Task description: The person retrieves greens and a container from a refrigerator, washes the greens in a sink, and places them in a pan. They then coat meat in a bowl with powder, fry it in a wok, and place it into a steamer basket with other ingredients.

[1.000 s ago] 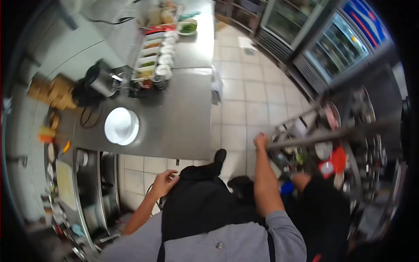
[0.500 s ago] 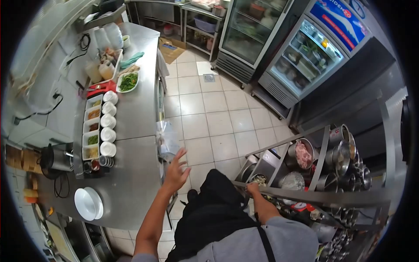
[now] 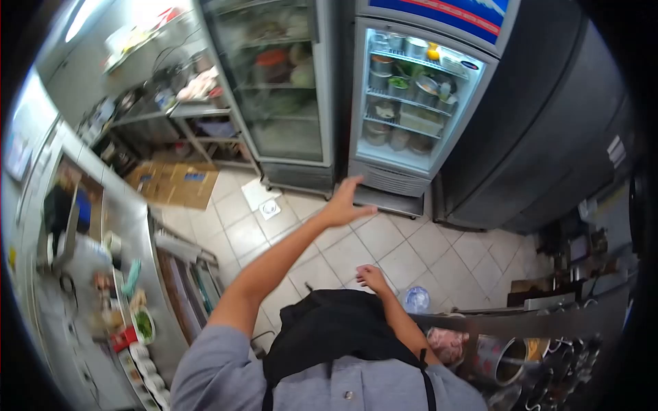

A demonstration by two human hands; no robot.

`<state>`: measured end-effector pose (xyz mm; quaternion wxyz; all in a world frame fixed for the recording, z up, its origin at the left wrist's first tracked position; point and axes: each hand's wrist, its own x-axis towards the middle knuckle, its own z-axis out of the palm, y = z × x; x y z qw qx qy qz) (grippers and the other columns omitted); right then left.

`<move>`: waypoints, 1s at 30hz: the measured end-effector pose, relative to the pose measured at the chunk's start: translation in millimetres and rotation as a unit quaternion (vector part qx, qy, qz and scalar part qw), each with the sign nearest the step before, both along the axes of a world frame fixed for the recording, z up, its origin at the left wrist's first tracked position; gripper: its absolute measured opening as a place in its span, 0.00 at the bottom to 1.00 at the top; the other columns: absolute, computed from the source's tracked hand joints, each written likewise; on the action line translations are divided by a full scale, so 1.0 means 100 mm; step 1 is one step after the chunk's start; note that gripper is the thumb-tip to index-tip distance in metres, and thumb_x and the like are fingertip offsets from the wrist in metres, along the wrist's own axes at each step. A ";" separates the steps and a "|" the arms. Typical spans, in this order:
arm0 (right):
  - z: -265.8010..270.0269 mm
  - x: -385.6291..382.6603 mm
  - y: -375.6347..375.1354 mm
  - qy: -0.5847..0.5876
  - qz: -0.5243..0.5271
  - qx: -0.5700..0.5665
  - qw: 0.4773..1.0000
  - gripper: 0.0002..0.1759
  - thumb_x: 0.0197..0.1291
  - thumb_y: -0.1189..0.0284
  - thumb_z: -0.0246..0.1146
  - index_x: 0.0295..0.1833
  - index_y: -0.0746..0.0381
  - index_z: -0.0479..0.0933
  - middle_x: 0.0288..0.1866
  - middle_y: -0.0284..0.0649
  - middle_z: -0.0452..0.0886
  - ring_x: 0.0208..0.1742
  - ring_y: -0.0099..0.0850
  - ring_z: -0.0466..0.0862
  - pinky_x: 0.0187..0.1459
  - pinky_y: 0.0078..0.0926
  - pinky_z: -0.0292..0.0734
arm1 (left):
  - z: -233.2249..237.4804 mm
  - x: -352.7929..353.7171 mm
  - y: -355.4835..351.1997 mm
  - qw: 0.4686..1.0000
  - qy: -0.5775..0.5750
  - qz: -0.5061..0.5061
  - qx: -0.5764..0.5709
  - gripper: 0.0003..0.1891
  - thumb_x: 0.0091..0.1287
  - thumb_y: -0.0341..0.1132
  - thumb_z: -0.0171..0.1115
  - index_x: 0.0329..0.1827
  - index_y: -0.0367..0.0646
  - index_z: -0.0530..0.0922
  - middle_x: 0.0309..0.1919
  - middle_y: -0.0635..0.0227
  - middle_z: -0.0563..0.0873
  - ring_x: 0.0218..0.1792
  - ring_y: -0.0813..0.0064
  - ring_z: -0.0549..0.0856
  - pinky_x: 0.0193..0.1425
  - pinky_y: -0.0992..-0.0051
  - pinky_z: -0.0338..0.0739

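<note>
My left hand [image 3: 343, 204] reaches forward with thumb and fingers spread, holding nothing. Beyond its fingertips stands a lit glass-door fridge [image 3: 411, 103] with its door closed; a gap of floor seems to lie between them. Inside the fridge are several metal pots and containers, some with green food. My right hand [image 3: 372, 277] hangs low in front of my black apron [image 3: 336, 312]. Its fingers are loosely bent and a little apart, with nothing visible in them.
A second glass-door fridge [image 3: 281, 89] stands left of the lit one. To the left runs a steel counter [image 3: 161, 288] with cups and greens. At the lower right a metal rack holds pots and pink meat [image 3: 447, 344]; a clear plastic container [image 3: 417, 299] is beside it.
My view and body have turned right and moved toward the fridges. My left hand has risen forward toward the lit fridge. My right hand has come away from the rack's rail.
</note>
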<state>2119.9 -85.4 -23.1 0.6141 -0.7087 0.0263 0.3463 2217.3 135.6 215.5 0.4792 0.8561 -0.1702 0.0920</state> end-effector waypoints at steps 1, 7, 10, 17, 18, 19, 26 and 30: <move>0.05 0.22 -0.13 -0.012 -0.081 0.021 0.996 0.12 0.67 0.66 0.58 0.49 0.62 0.78 0.35 0.37 0.82 0.34 0.23 0.82 0.32 0.19 0.76 | 0.04 0.60 0.09 1.000 0.005 0.009 0.004 0.52 0.53 0.55 0.75 0.70 0.26 0.59 0.67 0.41 0.66 0.69 0.49 0.66 0.73 0.63 0.61; 0.16 0.86 -1.10 -0.044 -0.446 0.016 0.894 0.14 0.68 0.66 0.58 0.54 0.61 0.76 0.37 0.38 0.82 0.33 0.25 0.82 0.31 0.20 0.76 | 0.58 4.17 0.73 0.988 -0.029 0.154 0.015 0.62 0.46 0.56 0.79 0.73 0.23 0.51 0.68 0.36 0.62 0.72 0.47 0.63 0.76 0.62 0.57; -0.25 0.75 -1.24 -0.079 -0.548 0.008 0.833 0.12 0.69 0.66 0.57 0.53 0.60 0.76 0.36 0.38 0.82 0.32 0.24 0.81 0.31 0.20 0.76 | 0.52 5.40 0.90 0.972 -0.078 0.221 -0.018 0.57 0.46 0.52 0.79 0.69 0.23 0.55 0.64 0.36 0.66 0.67 0.47 0.67 0.73 0.60 0.60; -0.04 1.77 0.68 0.064 -0.598 0.045 0.797 0.16 0.70 0.62 0.56 0.54 0.63 0.75 0.41 0.43 0.83 0.36 0.33 0.83 0.36 0.30 0.80 | 0.30 5.11 1.13 0.957 -0.079 0.092 -0.264 0.12 0.64 0.36 0.60 0.41 0.35 0.73 0.33 0.65 0.78 0.36 0.72 0.78 0.45 0.71 0.74; 0.08 2.10 0.97 0.104 -0.555 0.082 0.821 0.17 0.70 0.62 0.56 0.55 0.63 0.75 0.43 0.43 0.83 0.39 0.34 0.84 0.38 0.31 0.80 | 0.14 5.05 1.28 0.948 -0.026 0.040 -0.316 0.12 0.68 0.37 0.57 0.29 0.39 0.73 0.21 0.74 0.73 0.25 0.82 0.74 0.30 0.78 0.70; 0.17 2.38 1.18 0.143 -0.507 0.119 0.842 0.18 0.69 0.62 0.56 0.56 0.63 0.75 0.45 0.44 0.83 0.41 0.36 0.84 0.41 0.32 0.81 | -0.06 5.00 1.40 0.921 0.071 -0.032 -0.381 0.14 0.69 0.37 0.56 0.24 0.41 0.72 0.17 0.75 0.70 0.22 0.83 0.71 0.26 0.78 0.65; 0.15 3.26 1.45 0.015 -0.771 0.112 0.627 0.18 0.67 0.64 0.59 0.57 0.63 0.76 0.50 0.38 0.82 0.52 0.34 0.81 0.52 0.36 0.77 | 0.00 5.82 0.49 0.972 0.070 -0.122 -0.188 0.15 0.63 0.36 0.68 0.47 0.36 0.77 0.28 0.67 0.84 0.29 0.80 0.82 0.36 0.77 0.77; -0.04 2.51 0.45 -0.086 -0.846 0.257 0.458 0.23 0.67 0.58 0.55 0.59 0.63 0.77 0.55 0.40 0.81 0.56 0.37 0.79 0.63 0.40 0.70 | 0.14 6.89 -0.25 0.996 0.038 -0.069 -0.039 0.27 0.60 0.49 0.66 0.51 0.33 0.79 0.42 0.51 0.86 0.46 0.57 0.85 0.54 0.65 0.78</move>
